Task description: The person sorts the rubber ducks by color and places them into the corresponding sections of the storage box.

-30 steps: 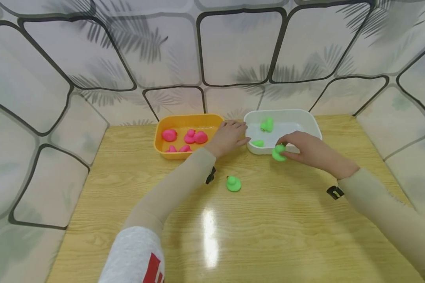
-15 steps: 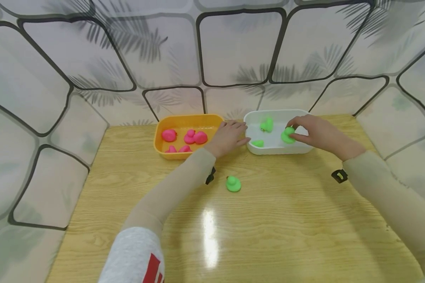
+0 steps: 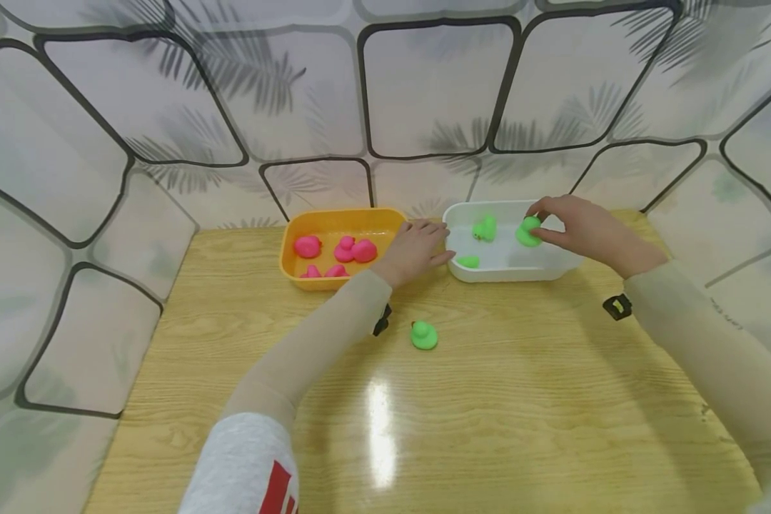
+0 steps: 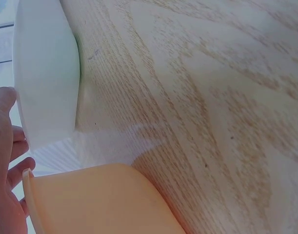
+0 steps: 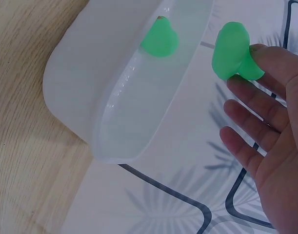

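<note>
A green rubber duck (image 3: pixel 528 233) is pinched between the thumb and fingertips of my right hand (image 3: pixel 581 232), above the right part of the white tub (image 3: pixel 514 274). In the right wrist view the held toy duck (image 5: pixel 230 51) hangs clear of the rim. Two more green ducks lie inside: one duck (image 3: pixel 485 228) towards the back, another duck (image 3: pixel 467 262) partly hidden by the front wall. My left hand (image 3: pixel 411 251) spans the gap between the tubs, its fingers resting at the white rim and over the right end of the orange tub (image 3: pixel 315 283).
Several pink ducks (image 3: pixel 308 246) lie in the orange tub. One green duck (image 3: pixel 423 335) sits on the wooden table (image 3: pixel 520 400) in front of the tubs. A patterned wall covering (image 3: pixel 437 93) rises directly behind them.
My right hand has carried the green duck from the white tub's front edge back and to the right, over its inside. The left hand stays where it was.
</note>
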Demonstrator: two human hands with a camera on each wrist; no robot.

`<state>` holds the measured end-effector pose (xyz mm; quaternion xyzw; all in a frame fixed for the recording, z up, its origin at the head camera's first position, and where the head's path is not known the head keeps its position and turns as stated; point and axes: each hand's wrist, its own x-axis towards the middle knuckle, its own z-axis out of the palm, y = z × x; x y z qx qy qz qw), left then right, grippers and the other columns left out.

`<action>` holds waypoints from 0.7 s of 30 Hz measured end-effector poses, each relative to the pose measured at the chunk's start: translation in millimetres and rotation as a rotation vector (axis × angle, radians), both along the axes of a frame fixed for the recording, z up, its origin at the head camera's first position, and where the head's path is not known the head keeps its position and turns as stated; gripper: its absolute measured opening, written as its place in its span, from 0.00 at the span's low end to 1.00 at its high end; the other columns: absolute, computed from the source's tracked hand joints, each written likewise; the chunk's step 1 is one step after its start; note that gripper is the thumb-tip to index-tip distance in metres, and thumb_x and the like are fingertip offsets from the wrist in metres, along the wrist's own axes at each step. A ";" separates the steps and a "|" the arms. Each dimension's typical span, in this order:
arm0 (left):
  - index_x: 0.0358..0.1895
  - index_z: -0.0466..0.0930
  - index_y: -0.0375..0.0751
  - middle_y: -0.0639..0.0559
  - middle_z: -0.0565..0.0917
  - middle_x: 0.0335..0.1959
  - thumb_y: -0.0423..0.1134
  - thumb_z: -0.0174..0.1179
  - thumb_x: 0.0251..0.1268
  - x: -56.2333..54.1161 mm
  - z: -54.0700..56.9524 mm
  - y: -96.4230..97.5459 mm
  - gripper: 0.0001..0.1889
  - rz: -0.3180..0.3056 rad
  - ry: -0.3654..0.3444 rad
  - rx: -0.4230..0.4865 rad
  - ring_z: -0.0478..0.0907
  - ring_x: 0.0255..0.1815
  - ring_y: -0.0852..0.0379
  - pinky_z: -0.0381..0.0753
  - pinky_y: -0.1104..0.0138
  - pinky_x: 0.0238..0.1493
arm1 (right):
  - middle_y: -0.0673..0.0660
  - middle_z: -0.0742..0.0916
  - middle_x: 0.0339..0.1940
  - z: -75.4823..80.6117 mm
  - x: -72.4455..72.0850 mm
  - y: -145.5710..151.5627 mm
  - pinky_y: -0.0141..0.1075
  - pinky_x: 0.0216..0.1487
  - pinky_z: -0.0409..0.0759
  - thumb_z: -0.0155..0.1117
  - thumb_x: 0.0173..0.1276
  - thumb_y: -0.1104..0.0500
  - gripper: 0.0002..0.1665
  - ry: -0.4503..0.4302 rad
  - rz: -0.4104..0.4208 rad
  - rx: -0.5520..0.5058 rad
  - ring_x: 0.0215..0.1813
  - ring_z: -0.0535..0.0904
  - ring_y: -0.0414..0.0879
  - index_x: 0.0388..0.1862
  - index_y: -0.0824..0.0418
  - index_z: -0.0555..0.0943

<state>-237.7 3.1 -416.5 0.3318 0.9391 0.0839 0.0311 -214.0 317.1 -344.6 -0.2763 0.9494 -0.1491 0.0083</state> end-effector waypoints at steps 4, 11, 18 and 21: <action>0.76 0.71 0.44 0.49 0.73 0.76 0.59 0.50 0.82 -0.1 -0.7 -0.2 0.31 0.001 0.000 -0.003 0.64 0.76 0.49 0.62 0.52 0.73 | 0.65 0.89 0.46 -0.8 -1.9 0.7 0.57 0.50 0.78 0.73 0.71 0.61 0.18 -0.002 -0.004 0.003 0.50 0.84 0.63 0.57 0.66 0.81; 0.76 0.71 0.44 0.50 0.72 0.76 0.59 0.49 0.82 -0.5 -2.1 -0.2 0.30 0.004 0.003 -0.006 0.64 0.77 0.49 0.61 0.52 0.74 | 0.65 0.88 0.48 -3.7 -2.6 1.1 0.58 0.53 0.77 0.70 0.74 0.61 0.19 -0.040 -0.021 0.019 0.53 0.83 0.64 0.59 0.67 0.80; 0.76 0.70 0.44 0.50 0.72 0.76 0.60 0.49 0.82 -0.9 -1.6 -0.7 0.31 0.000 0.004 -0.004 0.64 0.77 0.49 0.60 0.52 0.76 | 0.65 0.88 0.48 -9.6 -0.5 3.1 0.59 0.53 0.78 0.68 0.75 0.61 0.19 -0.056 -0.018 0.038 0.53 0.83 0.64 0.60 0.68 0.79; 0.76 0.70 0.44 0.49 0.72 0.76 0.59 0.49 0.82 -1.5 -2.2 -0.6 0.31 -0.001 0.003 -0.004 0.64 0.77 0.49 0.60 0.51 0.76 | 0.62 0.88 0.47 -14.5 2.5 3.2 0.57 0.53 0.79 0.69 0.75 0.61 0.18 -0.052 -0.015 0.035 0.51 0.83 0.62 0.59 0.66 0.80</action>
